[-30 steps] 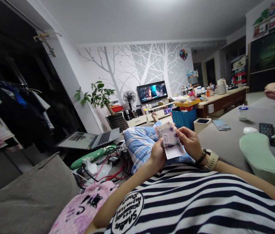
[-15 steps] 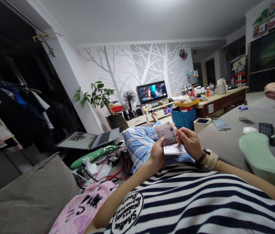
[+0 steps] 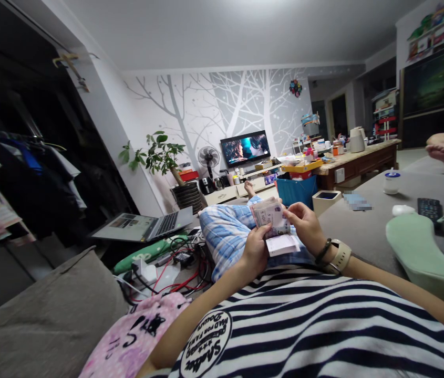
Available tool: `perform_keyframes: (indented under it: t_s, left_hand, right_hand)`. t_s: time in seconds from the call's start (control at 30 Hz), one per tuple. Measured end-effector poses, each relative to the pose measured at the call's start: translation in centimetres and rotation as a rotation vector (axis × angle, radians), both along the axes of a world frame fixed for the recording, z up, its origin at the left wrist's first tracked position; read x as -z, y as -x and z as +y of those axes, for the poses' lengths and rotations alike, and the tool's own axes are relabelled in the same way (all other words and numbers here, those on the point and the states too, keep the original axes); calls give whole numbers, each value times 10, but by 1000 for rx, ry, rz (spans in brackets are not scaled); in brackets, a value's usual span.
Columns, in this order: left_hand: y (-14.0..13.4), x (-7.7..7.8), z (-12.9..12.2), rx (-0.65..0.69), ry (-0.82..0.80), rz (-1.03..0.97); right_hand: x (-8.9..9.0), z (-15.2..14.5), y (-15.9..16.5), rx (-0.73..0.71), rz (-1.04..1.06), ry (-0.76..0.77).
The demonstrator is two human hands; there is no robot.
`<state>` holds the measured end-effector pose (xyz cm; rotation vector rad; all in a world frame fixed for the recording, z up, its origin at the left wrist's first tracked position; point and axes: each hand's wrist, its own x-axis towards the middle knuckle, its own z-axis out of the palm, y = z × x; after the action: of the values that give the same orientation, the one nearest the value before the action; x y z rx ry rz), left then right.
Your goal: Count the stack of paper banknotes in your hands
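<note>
- We hold a stack of banknotes (image 3: 272,216) in front of us, above our lap in the checked blue pyjama trousers (image 3: 227,231), as we lie back on the grey sofa (image 3: 367,231).
- Our left hand (image 3: 256,251) is wrapped around the lower end of the stack, gripping it from below.
- Our right hand (image 3: 304,224) is curled on the stack's right edge, thumb on the top note, which is bent toward us.
- Beneath the upright notes a flat pale bundle (image 3: 284,244) lies against the fingers; we read it as notes already turned down, though at this size we cannot be sure.
- By that reading some notes have been gone through, and the thicker upright part is left.
- A laptop (image 3: 146,224) sits open well to the left, a remote (image 3: 430,208) and a white jar (image 3: 392,182) well to the right.
</note>
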<state>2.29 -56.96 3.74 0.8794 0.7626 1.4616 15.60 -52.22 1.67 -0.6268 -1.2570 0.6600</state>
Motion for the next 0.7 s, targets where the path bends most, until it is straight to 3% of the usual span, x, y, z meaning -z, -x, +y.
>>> perform_keyframes:
  t_s: [0.17,0.37,0.7]
  left_hand:
    - [-2,-4,-3,15,27,-35]
    - [-4,-5,2,57,50,-106]
    - [-3,-7,0,59,44,-61]
  right_hand:
    - [-3,-4,2,-72,11,-5]
    - [-6,-14,2,-43,10,-57]
    - [-8,-25,1,-31,-31,-105]
